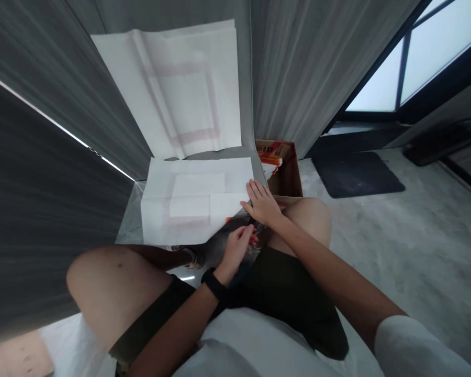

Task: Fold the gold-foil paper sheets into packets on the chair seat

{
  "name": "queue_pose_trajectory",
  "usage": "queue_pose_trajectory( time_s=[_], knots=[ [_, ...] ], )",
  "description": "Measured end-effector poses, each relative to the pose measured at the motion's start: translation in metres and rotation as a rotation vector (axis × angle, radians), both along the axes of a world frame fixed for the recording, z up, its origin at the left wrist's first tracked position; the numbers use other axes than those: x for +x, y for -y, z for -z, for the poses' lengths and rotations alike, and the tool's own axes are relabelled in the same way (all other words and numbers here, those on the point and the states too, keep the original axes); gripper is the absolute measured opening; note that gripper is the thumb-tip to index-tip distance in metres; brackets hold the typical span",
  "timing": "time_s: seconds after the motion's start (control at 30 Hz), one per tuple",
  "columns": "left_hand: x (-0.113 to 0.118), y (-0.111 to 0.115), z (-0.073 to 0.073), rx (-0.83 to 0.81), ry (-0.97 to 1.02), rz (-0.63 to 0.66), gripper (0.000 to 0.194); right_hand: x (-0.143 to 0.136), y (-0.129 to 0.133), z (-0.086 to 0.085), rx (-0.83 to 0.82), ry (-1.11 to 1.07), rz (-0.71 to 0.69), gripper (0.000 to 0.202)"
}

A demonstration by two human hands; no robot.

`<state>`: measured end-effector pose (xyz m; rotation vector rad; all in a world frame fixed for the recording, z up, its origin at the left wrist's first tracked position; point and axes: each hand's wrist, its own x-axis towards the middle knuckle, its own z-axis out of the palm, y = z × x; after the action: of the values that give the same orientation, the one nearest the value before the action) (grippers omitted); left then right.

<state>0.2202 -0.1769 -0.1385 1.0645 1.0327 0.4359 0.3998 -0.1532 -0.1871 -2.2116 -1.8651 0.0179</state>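
A large white sheet of paper (pixel 157 207) lies on the grey seat in front of my knees. Its near right part is folded over, showing a dark printed side (pixel 223 241). My left hand (pixel 237 250), with a black band on the wrist, pinches the near edge of this sheet between thumb and fingers. My right hand (pixel 264 205) rests flat on the sheet's right edge, fingers stretched out. Paler rectangular patches and a faint pink outline show on the white side. A second white sheet (pixel 188 94) with a similar pink outline leans against the seat's backrest.
To the right of the seat stands an open cardboard box (pixel 294 173) with white and orange papers inside. A dark floor mat (pixel 357 174) lies further right, near a glazed door (pixel 384 78). Grey panelled walls (pixel 298 63) flank the seat.
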Motion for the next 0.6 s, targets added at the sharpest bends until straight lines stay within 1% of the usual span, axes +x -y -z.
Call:
queue_pose_trajectory(
  time_s=[0.03,0.07,0.1,0.17,0.27,0.33,0.5,0.6],
  knots=[
    [0.007,-0.005,0.005,-0.161,0.031,-0.102,0.036,0.0,0.0,0.001,0.004,-0.004,0.0,0.075],
    [0.013,-0.009,0.01,-0.277,0.063,-0.199,0.04,0.0,0.0,0.002,0.007,-0.008,0.001,0.075],
    [0.019,-0.012,0.014,-0.342,0.097,-0.284,0.042,0.0,0.0,0.003,0.009,-0.012,0.001,0.076],
    [0.029,-0.018,0.021,-0.361,0.161,-0.394,0.047,0.0,0.0,0.004,0.01,-0.02,0.001,0.076],
    [0.035,-0.025,0.028,-0.316,0.193,-0.46,0.051,0.001,0.001,0.006,0.006,-0.032,-0.002,0.076],
    [0.034,-0.029,0.031,-0.311,0.196,-0.469,0.05,0.002,0.001,0.005,0.003,-0.038,-0.005,0.076],
    [0.025,-0.03,0.036,-0.283,0.233,-0.529,0.037,0.002,0.002,0.002,-0.015,-0.05,-0.008,0.079],
    [0.017,-0.028,0.036,-0.303,0.25,-0.578,0.031,0.002,0.003,0.001,-0.017,-0.056,-0.007,0.079]
  ],
)
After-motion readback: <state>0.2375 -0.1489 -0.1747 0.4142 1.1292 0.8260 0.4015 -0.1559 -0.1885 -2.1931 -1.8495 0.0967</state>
